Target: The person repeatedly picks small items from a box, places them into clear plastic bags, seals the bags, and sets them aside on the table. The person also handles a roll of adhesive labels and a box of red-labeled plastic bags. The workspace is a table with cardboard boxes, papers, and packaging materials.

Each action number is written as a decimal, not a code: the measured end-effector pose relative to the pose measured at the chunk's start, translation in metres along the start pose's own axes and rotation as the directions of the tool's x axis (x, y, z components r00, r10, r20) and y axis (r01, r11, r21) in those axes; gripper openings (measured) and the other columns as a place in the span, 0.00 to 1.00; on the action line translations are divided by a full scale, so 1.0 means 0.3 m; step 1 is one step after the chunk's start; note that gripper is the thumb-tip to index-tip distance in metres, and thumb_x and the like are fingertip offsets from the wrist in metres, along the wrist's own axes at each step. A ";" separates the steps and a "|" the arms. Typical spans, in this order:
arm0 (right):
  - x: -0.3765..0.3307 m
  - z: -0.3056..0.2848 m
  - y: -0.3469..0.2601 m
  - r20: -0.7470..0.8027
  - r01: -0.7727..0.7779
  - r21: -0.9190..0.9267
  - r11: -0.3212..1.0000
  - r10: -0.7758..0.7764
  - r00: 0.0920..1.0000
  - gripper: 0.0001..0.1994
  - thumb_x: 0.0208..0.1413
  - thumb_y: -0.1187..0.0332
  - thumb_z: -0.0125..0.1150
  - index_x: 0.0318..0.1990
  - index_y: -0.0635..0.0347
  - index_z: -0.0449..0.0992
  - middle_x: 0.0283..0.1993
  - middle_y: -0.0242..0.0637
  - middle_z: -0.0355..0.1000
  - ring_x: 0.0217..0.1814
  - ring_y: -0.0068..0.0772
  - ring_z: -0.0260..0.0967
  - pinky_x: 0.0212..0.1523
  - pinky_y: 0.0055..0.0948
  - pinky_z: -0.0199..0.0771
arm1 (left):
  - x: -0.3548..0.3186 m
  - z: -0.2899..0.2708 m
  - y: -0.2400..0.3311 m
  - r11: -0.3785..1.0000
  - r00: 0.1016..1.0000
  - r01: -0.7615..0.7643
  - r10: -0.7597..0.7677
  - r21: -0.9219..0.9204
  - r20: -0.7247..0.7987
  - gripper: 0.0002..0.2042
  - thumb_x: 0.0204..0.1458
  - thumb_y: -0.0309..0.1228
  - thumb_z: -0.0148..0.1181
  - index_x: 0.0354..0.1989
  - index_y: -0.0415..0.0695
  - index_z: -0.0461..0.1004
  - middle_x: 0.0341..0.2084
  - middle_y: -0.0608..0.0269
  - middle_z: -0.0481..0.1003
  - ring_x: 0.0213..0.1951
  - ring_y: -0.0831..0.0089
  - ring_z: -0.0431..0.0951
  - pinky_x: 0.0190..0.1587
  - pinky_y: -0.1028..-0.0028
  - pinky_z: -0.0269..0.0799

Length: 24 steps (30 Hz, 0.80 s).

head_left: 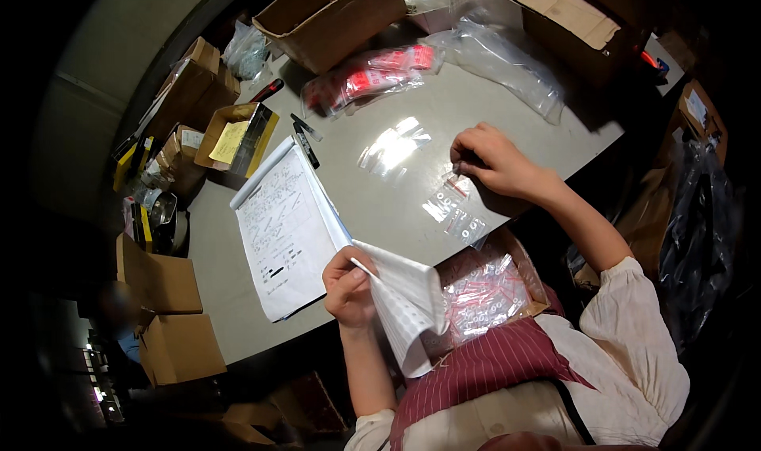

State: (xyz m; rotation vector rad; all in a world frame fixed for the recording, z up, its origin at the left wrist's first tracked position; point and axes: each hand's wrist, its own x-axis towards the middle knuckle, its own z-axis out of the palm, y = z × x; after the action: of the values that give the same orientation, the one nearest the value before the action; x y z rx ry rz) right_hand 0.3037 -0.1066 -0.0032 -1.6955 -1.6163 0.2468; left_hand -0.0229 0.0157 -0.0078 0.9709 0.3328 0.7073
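Observation:
My left hand (349,288) grips the lifted corner of a white printed sheet (404,300), folded back from a stack of printed papers (281,229) lying on the grey table (476,110). Farther right, my right hand (491,162) rests on the table, its fingertips pinching a small clear plastic bag (457,183). A few more small clear bags (464,225) lie just below that hand. On my lap, under the lifted sheet, an open cardboard box (535,280) holds several small clear bags with red parts.
Two black markers (305,142) lie above the papers. Large plastic bags with red items (372,74) and clear ones (507,59) sit toward the back, beside open cardboard boxes (333,15). More cardboard boxes (162,284) stand at the left. A black plastic bag (701,229) hangs at right.

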 end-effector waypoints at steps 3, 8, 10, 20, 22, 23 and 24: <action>-0.012 0.033 -0.032 -0.058 0.042 0.227 0.973 -0.029 0.998 0.09 0.59 0.73 0.62 0.45 0.63 0.73 0.43 0.42 0.73 0.47 0.40 0.72 0.52 0.37 0.71 | -0.001 0.038 0.023 0.999 0.998 -0.045 0.045 -0.007 -0.051 0.10 0.48 0.29 0.58 0.33 0.33 0.74 0.26 0.58 0.75 0.30 0.73 0.72 0.36 0.77 0.65; -0.079 0.097 -0.101 0.141 0.136 0.414 0.900 -0.211 0.967 0.08 0.61 0.70 0.60 0.45 0.62 0.73 0.49 0.43 0.72 0.54 0.44 0.71 0.58 0.38 0.70 | 0.038 0.037 0.134 0.982 0.986 -0.103 0.122 0.159 -0.113 0.08 0.53 0.27 0.59 0.35 0.33 0.75 0.26 0.65 0.73 0.24 0.84 0.64 0.28 0.83 0.57; -0.113 0.099 -0.139 0.235 0.137 0.535 0.834 -0.302 0.924 0.08 0.63 0.67 0.61 0.44 0.60 0.74 0.53 0.45 0.71 0.59 0.45 0.70 0.61 0.40 0.68 | 0.067 -0.015 0.214 0.970 0.983 -0.099 0.131 0.223 -0.132 0.08 0.55 0.25 0.58 0.40 0.33 0.76 0.27 0.67 0.74 0.25 0.84 0.66 0.30 0.84 0.59; -0.162 0.122 -0.275 0.358 -0.319 0.748 0.581 0.052 0.932 0.13 0.59 0.67 0.65 0.49 0.62 0.75 0.45 0.38 0.78 0.51 0.30 0.76 0.54 0.33 0.75 | 0.291 -0.186 0.327 0.341 0.899 0.166 0.334 0.925 -0.285 0.20 0.61 0.29 0.59 0.61 0.35 0.72 0.43 0.54 0.77 0.44 0.66 0.78 0.50 0.70 0.72; -0.120 0.106 -0.287 0.215 -0.226 0.730 0.645 0.098 0.972 0.14 0.58 0.70 0.64 0.50 0.64 0.74 0.47 0.39 0.75 0.50 0.33 0.76 0.53 0.34 0.76 | 0.288 -0.174 0.296 -0.059 0.901 0.190 0.407 0.980 -0.151 0.29 0.62 0.31 0.58 0.71 0.37 0.63 0.58 0.37 0.73 0.60 0.47 0.73 0.64 0.57 0.66; -0.103 0.099 -0.295 0.138 -0.174 0.702 0.691 0.109 0.984 0.14 0.58 0.71 0.64 0.51 0.64 0.73 0.48 0.40 0.75 0.49 0.33 0.76 0.53 0.34 0.76 | 0.270 -0.170 0.269 -0.324 0.864 0.180 0.504 0.929 0.008 0.29 0.62 0.32 0.59 0.70 0.37 0.63 0.64 0.37 0.68 0.66 0.42 0.67 0.67 0.54 0.63; -0.093 0.099 -0.298 0.086 -0.125 0.677 0.726 0.090 0.992 0.15 0.58 0.72 0.64 0.51 0.65 0.73 0.49 0.41 0.74 0.49 0.33 0.76 0.53 0.34 0.76 | 0.250 -0.146 0.246 -0.337 0.826 0.123 0.556 0.933 0.092 0.28 0.62 0.32 0.60 0.70 0.37 0.64 0.64 0.37 0.67 0.66 0.43 0.67 0.67 0.54 0.62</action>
State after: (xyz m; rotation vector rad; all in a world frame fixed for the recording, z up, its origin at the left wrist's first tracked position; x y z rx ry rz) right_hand 0.2119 -0.1293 0.0229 -1.1971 -1.2254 0.8414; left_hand -0.0215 0.1216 0.0342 2.7063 1.3668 1.0089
